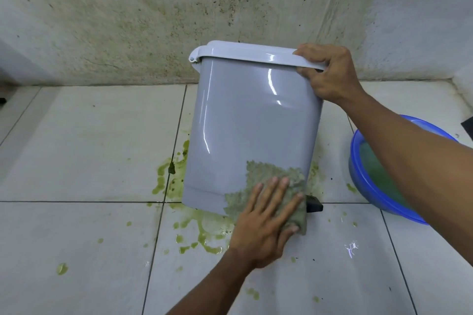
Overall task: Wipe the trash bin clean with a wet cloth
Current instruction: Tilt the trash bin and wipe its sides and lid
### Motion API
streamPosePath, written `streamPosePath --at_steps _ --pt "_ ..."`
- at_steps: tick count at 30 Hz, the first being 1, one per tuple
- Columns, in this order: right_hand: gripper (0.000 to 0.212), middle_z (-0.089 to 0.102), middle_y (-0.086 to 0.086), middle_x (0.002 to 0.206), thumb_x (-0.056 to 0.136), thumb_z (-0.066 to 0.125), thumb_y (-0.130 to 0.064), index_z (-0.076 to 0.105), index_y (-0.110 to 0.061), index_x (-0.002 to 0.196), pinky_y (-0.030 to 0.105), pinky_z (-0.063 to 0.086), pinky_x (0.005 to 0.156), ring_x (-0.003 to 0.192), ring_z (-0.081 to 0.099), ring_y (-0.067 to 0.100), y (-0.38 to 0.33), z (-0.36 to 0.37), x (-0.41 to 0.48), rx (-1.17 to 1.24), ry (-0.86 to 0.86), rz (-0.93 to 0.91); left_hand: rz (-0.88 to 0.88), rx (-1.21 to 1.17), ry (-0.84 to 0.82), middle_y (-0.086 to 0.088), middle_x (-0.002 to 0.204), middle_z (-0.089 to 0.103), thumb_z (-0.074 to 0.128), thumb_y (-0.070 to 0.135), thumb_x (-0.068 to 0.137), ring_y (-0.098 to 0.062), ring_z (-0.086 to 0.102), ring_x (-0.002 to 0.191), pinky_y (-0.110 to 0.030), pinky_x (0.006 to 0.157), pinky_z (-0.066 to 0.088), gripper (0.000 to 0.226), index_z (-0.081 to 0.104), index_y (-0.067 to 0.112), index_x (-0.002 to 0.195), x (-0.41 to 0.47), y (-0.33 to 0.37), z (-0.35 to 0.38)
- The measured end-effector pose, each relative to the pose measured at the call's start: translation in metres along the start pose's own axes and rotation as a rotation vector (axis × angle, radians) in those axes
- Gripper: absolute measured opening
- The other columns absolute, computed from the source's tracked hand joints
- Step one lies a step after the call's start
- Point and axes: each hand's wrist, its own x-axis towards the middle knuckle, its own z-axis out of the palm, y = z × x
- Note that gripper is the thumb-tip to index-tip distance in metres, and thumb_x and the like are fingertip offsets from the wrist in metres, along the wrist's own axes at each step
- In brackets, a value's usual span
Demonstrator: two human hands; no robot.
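A grey pedal trash bin (pixel 245 120) with a lighter lid (pixel 245 52) stands tilted on the tiled floor, its black pedal (pixel 315 206) poking out at the lower right. My right hand (pixel 330 74) grips the lid's rim at the bin's top right corner, fingers over the top and thumb under the rim. A greenish-grey wet cloth (pixel 268 171) lies flat on the bin's lower front. My left hand (pixel 266 220) presses on it with straight, spread fingers, and the thumb lies along the cloth's lower right edge.
Green liquid spills (pixel 202 233) spot the white floor tiles around and in front of the bin. A blue basin (pixel 358 176) with greenish water sits on the floor at the right, partly behind my right forearm. A stained wall (pixel 153 20) rises just behind the bin.
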Motion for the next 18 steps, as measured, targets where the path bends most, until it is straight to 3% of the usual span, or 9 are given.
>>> streamPosePath --at_steps 2,4,6,8,11,15,18 --pt "0.029 0.067 -0.007 0.112 0.079 0.072 -0.003 0.075 -0.003 0.107 0.015 0.047 0.096 0.103 0.063 0.001 -0.001 0.000 0.000 0.002 -0.006 0.007 -0.131 -0.005 0.059 -0.010 0.173 0.015 0.041 0.050 0.106 -0.030 0.014 0.160 -0.053 0.127 0.016 0.065 0.028 0.023 0.163 -0.016 -0.025 -0.005" --pt "0.029 0.068 -0.006 0.112 0.079 0.071 -0.003 0.075 -0.003 0.107 0.018 0.048 0.097 0.104 0.065 0.005 -0.001 0.000 0.000 0.001 -0.002 0.009 -0.374 -0.002 0.133 -0.013 0.172 0.016 0.036 0.053 0.105 -0.030 0.011 0.161 -0.052 0.129 0.011 0.068 0.028 0.019 0.163 -0.023 -0.051 -0.014" --pt "0.028 0.069 -0.004 0.113 0.079 0.071 -0.003 0.075 -0.002 0.107 0.021 0.049 0.097 0.104 0.066 0.012 -0.002 0.000 0.000 -0.013 0.006 0.006 -0.641 -0.044 0.181 -0.014 0.173 0.009 0.033 0.054 0.104 -0.029 0.003 0.161 -0.053 0.129 0.007 0.072 0.022 0.018 0.165 -0.018 -0.062 -0.021" --pt "0.027 0.070 -0.003 0.110 0.079 0.070 -0.002 0.075 -0.001 0.106 0.022 0.050 0.095 0.103 0.067 0.013 -0.002 0.001 0.000 -0.020 0.015 0.001 -0.765 -0.072 0.179 -0.015 0.174 0.002 0.031 0.052 0.104 -0.030 -0.004 0.161 -0.055 0.129 0.004 0.072 0.014 0.020 0.166 -0.003 -0.052 -0.022" --pt "0.027 0.068 -0.006 0.108 0.079 0.070 -0.001 0.075 -0.001 0.105 0.017 0.048 0.094 0.100 0.064 0.004 -0.003 0.001 -0.001 -0.027 0.026 0.005 -0.515 -0.050 0.123 -0.015 0.174 0.005 0.034 0.049 0.105 -0.034 0.001 0.161 -0.054 0.129 0.002 0.069 0.017 0.021 0.166 0.009 -0.016 -0.010" --pt "0.025 0.068 -0.005 0.106 0.080 0.070 -0.002 0.075 0.001 0.104 0.011 0.046 0.091 0.097 0.060 -0.007 -0.003 0.000 -0.001 -0.006 0.021 -0.024 -0.074 0.011 0.023 -0.010 0.174 0.007 0.036 0.047 0.108 -0.032 0.009 0.161 -0.054 0.125 0.015 0.063 0.022 0.025 0.165 0.001 0.010 0.004" --pt "0.027 0.067 -0.005 0.111 0.080 0.070 -0.003 0.075 -0.001 0.107 0.013 0.046 0.094 0.101 0.061 -0.002 -0.005 0.000 -0.001 -0.003 0.018 -0.014 -0.170 -0.003 0.085 -0.012 0.173 0.014 0.038 0.051 0.106 -0.030 0.013 0.160 -0.052 0.128 0.015 0.064 0.030 0.023 0.163 0.001 -0.021 -0.006"
